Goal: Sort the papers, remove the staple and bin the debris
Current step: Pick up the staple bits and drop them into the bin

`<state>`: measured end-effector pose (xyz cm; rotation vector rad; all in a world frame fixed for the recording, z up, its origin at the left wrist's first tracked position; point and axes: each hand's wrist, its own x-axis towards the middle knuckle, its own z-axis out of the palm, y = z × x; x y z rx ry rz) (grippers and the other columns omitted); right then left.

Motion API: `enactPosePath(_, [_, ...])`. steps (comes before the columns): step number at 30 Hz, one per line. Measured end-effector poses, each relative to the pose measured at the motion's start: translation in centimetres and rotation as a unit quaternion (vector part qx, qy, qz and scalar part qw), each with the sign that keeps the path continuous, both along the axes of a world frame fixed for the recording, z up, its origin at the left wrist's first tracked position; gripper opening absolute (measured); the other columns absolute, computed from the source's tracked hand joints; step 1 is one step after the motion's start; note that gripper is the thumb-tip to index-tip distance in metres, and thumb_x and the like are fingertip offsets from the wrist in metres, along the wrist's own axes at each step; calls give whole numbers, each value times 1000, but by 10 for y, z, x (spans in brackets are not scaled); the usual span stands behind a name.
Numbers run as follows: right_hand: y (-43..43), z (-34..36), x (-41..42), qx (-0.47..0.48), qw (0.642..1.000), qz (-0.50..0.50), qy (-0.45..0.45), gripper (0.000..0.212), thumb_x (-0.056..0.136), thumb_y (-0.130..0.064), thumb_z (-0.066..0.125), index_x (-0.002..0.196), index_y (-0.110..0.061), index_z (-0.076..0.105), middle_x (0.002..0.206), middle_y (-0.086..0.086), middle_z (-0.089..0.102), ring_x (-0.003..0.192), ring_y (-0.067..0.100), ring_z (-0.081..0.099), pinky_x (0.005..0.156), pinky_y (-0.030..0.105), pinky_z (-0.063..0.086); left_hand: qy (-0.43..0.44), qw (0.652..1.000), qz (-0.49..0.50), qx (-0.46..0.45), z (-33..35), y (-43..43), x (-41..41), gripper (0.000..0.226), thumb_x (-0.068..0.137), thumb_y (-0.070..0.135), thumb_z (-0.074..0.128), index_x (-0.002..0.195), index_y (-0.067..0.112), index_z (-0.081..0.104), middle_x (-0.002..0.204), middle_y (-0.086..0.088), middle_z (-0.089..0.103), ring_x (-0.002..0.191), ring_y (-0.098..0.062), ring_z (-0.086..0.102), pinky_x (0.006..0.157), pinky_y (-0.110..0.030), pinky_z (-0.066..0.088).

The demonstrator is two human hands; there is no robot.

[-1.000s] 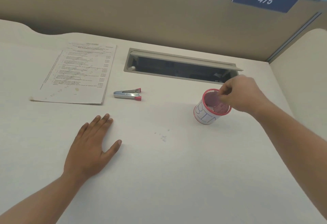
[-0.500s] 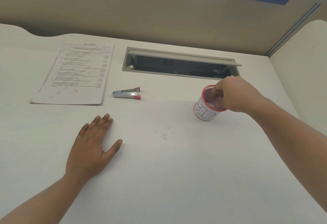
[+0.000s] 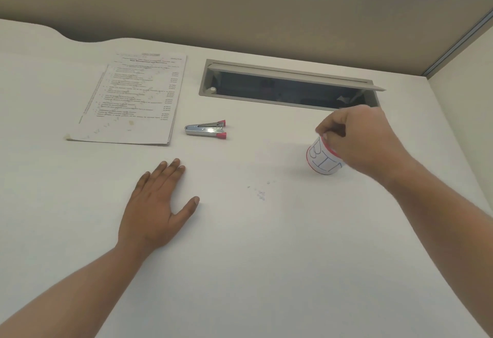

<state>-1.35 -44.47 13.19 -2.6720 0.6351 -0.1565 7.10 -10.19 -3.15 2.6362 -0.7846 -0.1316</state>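
Fingertips of the right hand (image 3: 365, 140) are bunched together over the mouth of the small red-rimmed cup (image 3: 324, 160) with "BIN" written on it in blue, covering most of the rim; whether anything is pinched between them cannot be told. The cup stands upright on the white desk (image 3: 266, 257), directly under that hand. Just beyond the hand lies the open cable slot (image 3: 288, 89) sunk into the desk. Toward the person and left of the cup, a few tiny specks of debris (image 3: 260, 193) lie on the desk. Farther left, the left hand (image 3: 157, 209) rests flat, palm down, fingers spread, holding nothing. Beyond it lies the metal staple remover (image 3: 205, 129) with red tips, and just left of that the stack of printed papers (image 3: 130, 100).
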Motion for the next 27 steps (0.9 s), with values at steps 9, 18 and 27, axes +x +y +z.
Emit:
enactPosePath(9, [57, -82, 1, 1, 985, 100, 143, 35, 80, 8, 45, 91, -13, 71, 92, 8, 69, 95, 34, 61, 76, 33, 50, 3, 1000, 3, -2, 0, -1, 0, 80, 89, 67, 33, 154, 21, 39, 165, 8, 29, 154, -13, 21, 126, -39, 13])
enactPosePath(18, [90, -101, -3, -35, 964, 215, 154, 32, 83, 4, 43, 96, -10, 69, 98, 9, 60, 90, 31, 59, 66, 31, 42, 2, 1000, 4, -1, -3, 0, 1, 78, 90, 67, 33, 154, 23, 37, 165, 10, 28, 155, -12, 20, 127, -39, 12])
enactPosePath(27, [79, -106, -2, -13, 944, 318, 87, 43, 84, 7, 48, 118, -11, 68, 123, 3, 64, 116, 26, 53, 90, 37, 49, 3, 1000, 6, -3, -1, -1, 1, 79, 89, 67, 33, 154, 23, 38, 165, 10, 29, 154, -11, 20, 127, -39, 13])
